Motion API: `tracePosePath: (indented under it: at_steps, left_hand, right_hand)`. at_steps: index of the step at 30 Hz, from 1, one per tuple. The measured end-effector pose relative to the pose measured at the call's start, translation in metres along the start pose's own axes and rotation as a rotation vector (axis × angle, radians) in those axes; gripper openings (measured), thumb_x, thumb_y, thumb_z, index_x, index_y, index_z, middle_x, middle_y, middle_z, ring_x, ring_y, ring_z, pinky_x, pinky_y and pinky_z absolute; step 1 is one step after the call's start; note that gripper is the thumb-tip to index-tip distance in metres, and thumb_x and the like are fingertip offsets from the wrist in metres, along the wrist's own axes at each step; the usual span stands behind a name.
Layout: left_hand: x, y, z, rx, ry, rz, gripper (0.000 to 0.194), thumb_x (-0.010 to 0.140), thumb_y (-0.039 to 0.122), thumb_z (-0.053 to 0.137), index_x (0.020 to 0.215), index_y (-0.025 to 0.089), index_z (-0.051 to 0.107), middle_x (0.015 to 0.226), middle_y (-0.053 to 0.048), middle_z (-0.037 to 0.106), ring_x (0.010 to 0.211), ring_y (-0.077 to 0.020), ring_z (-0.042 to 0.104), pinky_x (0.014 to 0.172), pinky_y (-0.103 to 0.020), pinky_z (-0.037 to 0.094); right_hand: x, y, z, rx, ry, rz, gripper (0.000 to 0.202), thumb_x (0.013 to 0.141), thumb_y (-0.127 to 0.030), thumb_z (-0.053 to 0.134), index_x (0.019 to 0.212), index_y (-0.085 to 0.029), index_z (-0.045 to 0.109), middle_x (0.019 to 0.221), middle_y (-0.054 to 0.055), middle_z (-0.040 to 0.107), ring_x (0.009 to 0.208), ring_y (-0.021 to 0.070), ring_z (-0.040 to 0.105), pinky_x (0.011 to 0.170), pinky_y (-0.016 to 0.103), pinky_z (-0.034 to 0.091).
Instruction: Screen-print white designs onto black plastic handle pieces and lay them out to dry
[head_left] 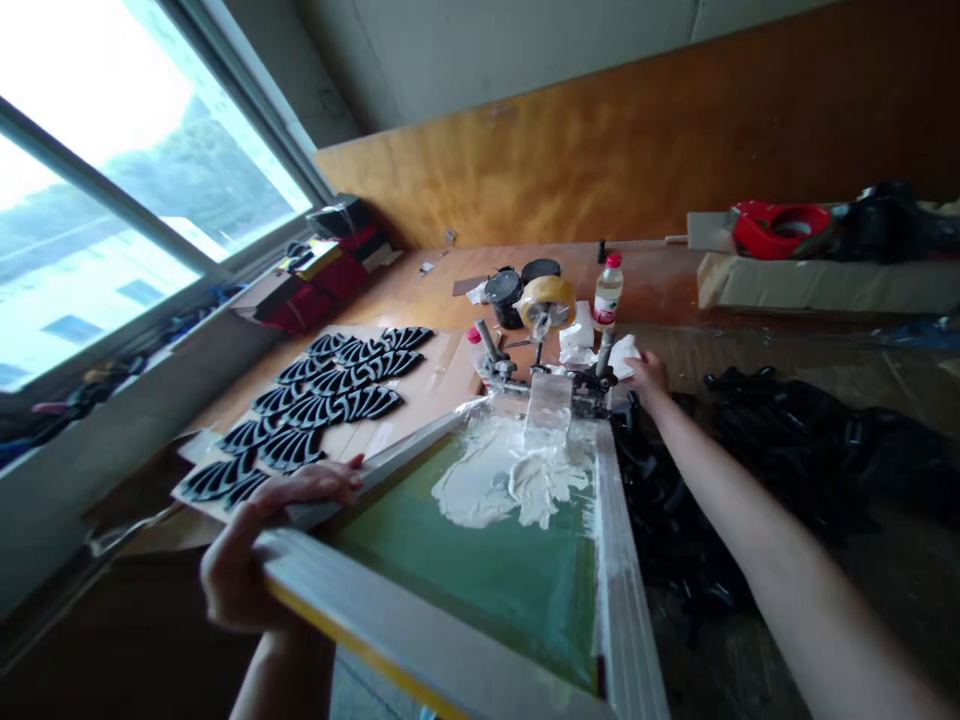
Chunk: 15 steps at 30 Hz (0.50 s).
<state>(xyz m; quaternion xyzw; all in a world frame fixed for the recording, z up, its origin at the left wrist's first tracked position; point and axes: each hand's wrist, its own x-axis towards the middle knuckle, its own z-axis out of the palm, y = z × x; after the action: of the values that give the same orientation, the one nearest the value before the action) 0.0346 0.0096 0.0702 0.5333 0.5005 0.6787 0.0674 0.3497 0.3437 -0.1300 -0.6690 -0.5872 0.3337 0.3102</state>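
Observation:
My left hand [281, 520] is wrapped round the near left corner of a screen printing frame [435, 625], which tilts up toward me. Thick white ink [480, 485] lies smeared over the far part of its green mesh [465, 565]. A pale squeegee block [549, 405] rests in the ink, by the metal hinge clamp [517, 375] that bears the frame's far end. Beyond the frame's far right corner, my right hand [649, 378] is closed on a crumpled white cloth or tissue [624, 355]; its fingertips are partly hidden.
Black fan-shaped pieces [322, 390] lie in rows on cardboard at left. Shiny black pieces [787, 450] are heaped at right. Behind the clamp stand a black tub [504, 295], a yellow tape roll [546, 305] and a red-capped bottle [608, 292]. A red tape dispenser [780, 230] lies on a cardboard box [810, 285].

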Motion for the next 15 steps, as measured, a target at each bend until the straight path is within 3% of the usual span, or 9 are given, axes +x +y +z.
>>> tracePosePath:
  at_steps: [2, 5, 8, 10, 12, 15]
  left_hand:
    - [-0.005, 0.002, 0.006, -0.077, -0.007, 0.010, 0.037, 0.084, 0.038, 0.043, 0.077, 0.016, 0.072, 0.067, -0.006, 0.064, 0.071, -0.0244, 0.062, 0.078, -0.046, 0.052]
    - [-0.017, -0.003, 0.005, -0.132, -0.016, 0.015, 0.038, 0.087, 0.035, 0.038, 0.076, 0.016, 0.069, 0.066, -0.006, 0.064, 0.071, -0.0236, 0.061, 0.080, -0.045, 0.050]
    - [-0.033, -0.011, -0.003, -0.178, -0.054, 0.031, 0.040, 0.090, 0.029, 0.032, 0.077, 0.016, 0.068, 0.066, -0.007, 0.063, 0.072, -0.0228, 0.061, 0.083, -0.047, 0.048]
    - [-0.045, -0.018, -0.010, -0.209, -0.096, 0.037, 0.038, 0.091, 0.029, 0.034, 0.079, 0.016, 0.068, 0.067, -0.006, 0.063, 0.073, -0.0225, 0.060, 0.085, -0.048, 0.047]
    - [-0.055, -0.026, -0.017, -0.234, -0.131, 0.032, 0.038, 0.091, 0.031, 0.033, 0.081, 0.017, 0.068, 0.068, -0.006, 0.062, 0.074, -0.0223, 0.060, 0.088, -0.049, 0.045]
    - [-0.068, -0.037, -0.026, -0.240, -0.192, 0.032, 0.038, 0.090, 0.032, 0.033, 0.081, 0.018, 0.068, 0.069, -0.005, 0.062, 0.076, -0.0226, 0.061, 0.090, -0.052, 0.044]
  right_hand:
    - [-0.025, 0.005, -0.025, 0.317, 0.110, 0.027, 0.039, 0.080, -0.028, 0.046, 0.117, -0.015, 0.051, 0.107, 0.011, 0.065, 0.083, 0.0196, 0.065, 0.061, 0.026, 0.053]
    - [-0.083, 0.014, -0.067, 0.842, 0.278, 0.037, 0.036, 0.066, -0.024, 0.062, 0.101, -0.022, 0.059, 0.099, 0.005, 0.066, 0.082, 0.0211, 0.066, 0.060, 0.030, 0.055]
    - [-0.159, 0.017, -0.094, 0.974, 0.345, 0.089, 0.026, 0.061, -0.021, 0.070, 0.087, -0.023, 0.064, 0.100, 0.007, 0.067, 0.091, 0.0240, 0.066, 0.065, 0.032, 0.056]
    - [-0.212, 0.016, -0.094, 0.962, 0.376, 0.162, 0.025, 0.061, -0.023, 0.074, 0.084, -0.024, 0.066, 0.103, 0.008, 0.068, 0.094, 0.0243, 0.066, 0.067, 0.032, 0.057]
    - [-0.264, 0.013, -0.080, 0.904, 0.350, 0.224, 0.026, 0.062, -0.029, 0.075, 0.086, -0.024, 0.066, 0.101, 0.006, 0.070, 0.091, 0.0234, 0.068, 0.068, 0.033, 0.059]
    - [-0.335, 0.007, -0.045, 0.627, 0.069, 0.246, 0.028, 0.072, -0.047, 0.064, 0.091, -0.026, 0.068, 0.083, 0.004, 0.072, 0.075, 0.0258, 0.070, 0.062, 0.038, 0.061]
